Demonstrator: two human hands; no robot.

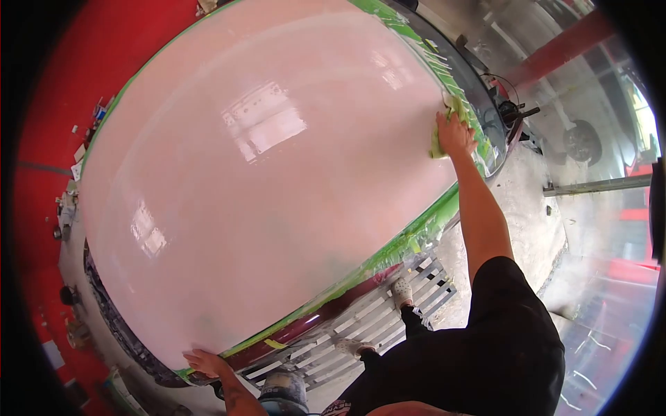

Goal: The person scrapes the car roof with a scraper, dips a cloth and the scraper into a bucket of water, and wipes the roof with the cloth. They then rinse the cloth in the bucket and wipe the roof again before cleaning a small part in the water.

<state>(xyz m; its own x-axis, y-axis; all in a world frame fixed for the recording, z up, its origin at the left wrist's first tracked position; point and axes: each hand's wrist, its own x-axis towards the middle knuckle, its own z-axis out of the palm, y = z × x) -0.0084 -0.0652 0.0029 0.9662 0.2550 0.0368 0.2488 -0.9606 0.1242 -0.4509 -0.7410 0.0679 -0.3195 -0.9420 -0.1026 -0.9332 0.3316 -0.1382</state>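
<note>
A large, glossy pale pink panel point(208, 201), edged with green masking tape point(427, 229), fills the middle of the head view. At its right edge my right hand point(456, 135) presses a yellow-green cloth or pad point(437, 142) against the surface, beside the taped border. My left hand point(205, 362) rests on the panel's bottom corner, fingers spread, with nothing seen in it. Bright reflections lie on the wet-looking pink surface.
Below the panel a slatted metal platform point(368, 322) holds my feet in light clogs. A bucket point(283, 388) stands near my left forearm. Dark glass borders the panel's upper right. A metal bar point(600, 186) juts in at the right.
</note>
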